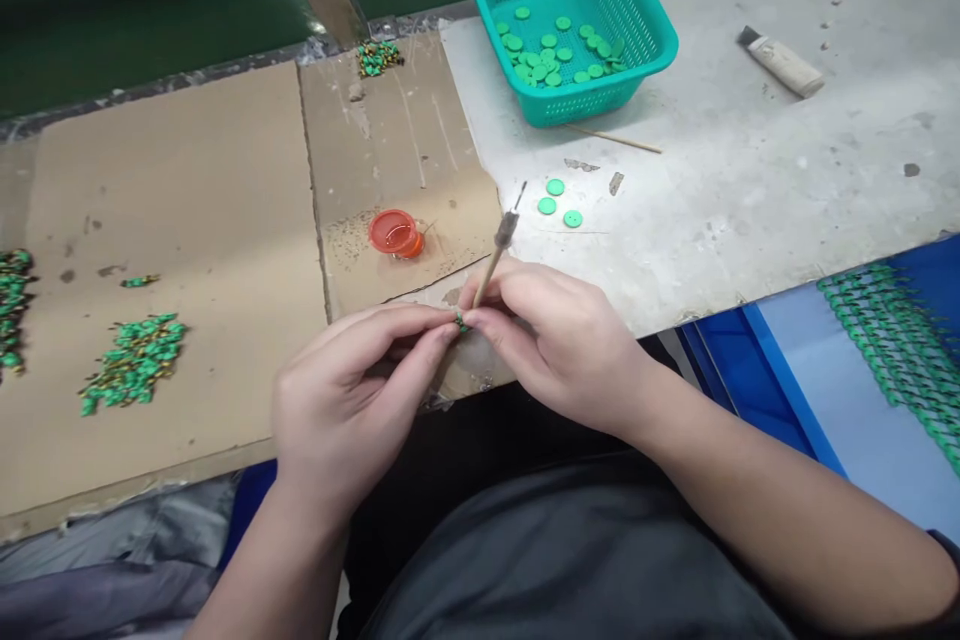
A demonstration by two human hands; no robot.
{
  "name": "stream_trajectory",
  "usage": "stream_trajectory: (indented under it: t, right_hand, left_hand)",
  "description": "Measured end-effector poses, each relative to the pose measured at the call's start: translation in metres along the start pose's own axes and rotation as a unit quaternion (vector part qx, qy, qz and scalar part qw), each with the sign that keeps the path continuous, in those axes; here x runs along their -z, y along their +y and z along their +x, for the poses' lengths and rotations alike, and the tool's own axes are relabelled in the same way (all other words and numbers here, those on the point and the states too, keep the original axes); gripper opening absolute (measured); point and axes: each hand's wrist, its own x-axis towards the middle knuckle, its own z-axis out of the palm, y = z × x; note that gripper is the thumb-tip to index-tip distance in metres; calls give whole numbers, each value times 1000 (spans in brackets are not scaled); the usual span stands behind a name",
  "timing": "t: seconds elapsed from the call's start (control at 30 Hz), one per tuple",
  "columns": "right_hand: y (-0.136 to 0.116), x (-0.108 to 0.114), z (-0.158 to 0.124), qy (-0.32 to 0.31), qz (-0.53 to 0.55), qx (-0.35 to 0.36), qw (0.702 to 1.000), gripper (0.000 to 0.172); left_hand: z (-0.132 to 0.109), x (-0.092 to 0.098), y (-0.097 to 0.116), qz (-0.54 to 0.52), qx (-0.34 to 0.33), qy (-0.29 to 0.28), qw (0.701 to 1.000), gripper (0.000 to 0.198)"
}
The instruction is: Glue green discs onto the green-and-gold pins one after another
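My left hand (360,380) is closed, thumb and forefinger pinching a tiny green piece (460,322) that the fingertips mostly cover. Against it meet the fingertips of my right hand (562,340), also closed, with a thin wooden-handled tool (490,272) in the grip. That tool points up and away, a dark wrapped collar and a fine metal tip at its far end. Beyond my hands stands a small red cup (393,232) with clear liquid in it. Three green discs (573,219) lie on the white surface to its right.
A teal basket (660,50) holds several green discs. Near it lie a thin stick (619,139) and a whitish tube (784,65). Piles of small green-and-gold pieces (139,360) rest on the cardboard (217,190). Green mesh-like rows (892,360) show at lower right.
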Motion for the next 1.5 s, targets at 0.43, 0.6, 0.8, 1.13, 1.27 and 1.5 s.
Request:
stream_trajectory:
  t: [0.43, 0.6, 0.8, 1.13, 1.27, 1.5]
  right_hand:
    - [-2, -2, -2, -22, -26, -11, 999, 12]
    - [-8, -3, -2, -27, -47, -15, 998, 18]
    - [-12, -5, 0, -17, -50, -30, 998, 20]
    - [-7, -10, 2, 7, -14, -66, 998, 20]
    - [-5, -7, 0, 60, 36, -120, 990, 17]
    - [-3, -6, -1, 32, -2, -62, 998, 20]
  left_hand:
    - [0, 0, 2, -6, 0, 3, 1000, 7]
    - [0, 1, 1, -16, 1, 4, 1000, 9]
    - [1, 2, 2, -29, 15, 1, 999, 7]
    - [1, 0, 4, -34, 35, 2, 999, 8]
    - [1, 0, 5, -31, 40, 3, 999, 8]
    - [1, 0, 4, -36, 38, 5, 999, 7]
